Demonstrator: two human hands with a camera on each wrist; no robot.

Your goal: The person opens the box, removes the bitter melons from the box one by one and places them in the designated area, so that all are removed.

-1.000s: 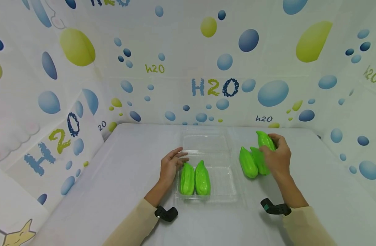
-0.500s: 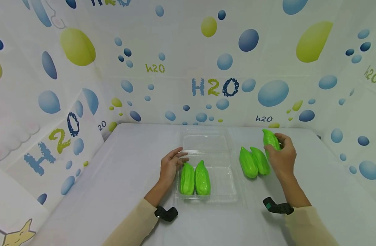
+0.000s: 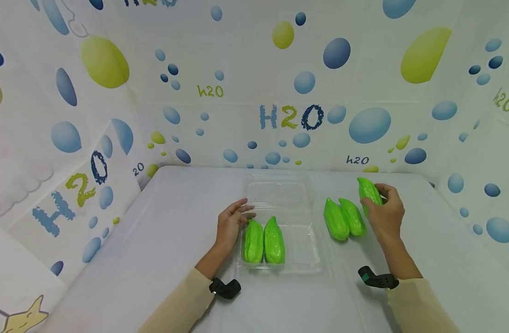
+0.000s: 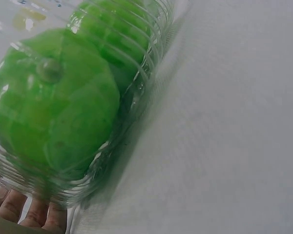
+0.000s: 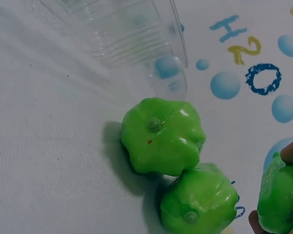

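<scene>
White curtain walls dotted with blue and lime bubbles and "H2O" lettering wrap around a pale grey table (image 3: 163, 259), and here's the packing job mid-stream. The clear plastic clamshell box (image 3: 304, 256) lies open at centre, two green ridged gourds (image 3: 264, 241) already side by side in its left half. The left hand (image 3: 231, 224) rests against the box's left edge, fingers relaxed and straight, steadying it. Just right of the box, two more gourds (image 3: 344, 218) lie touching on the table. The right hand (image 3: 385, 212) has its fingers curled round a fifth gourd (image 3: 369, 190), lifted clear of that pair (its far tip points up and away). Judging by this, the pick-up is done; next comes a carry leftward into the box's free right half, beside the packed two. Against a second ago, the held gourd sits higher and further right, no longer overlapping the pair.
</scene>
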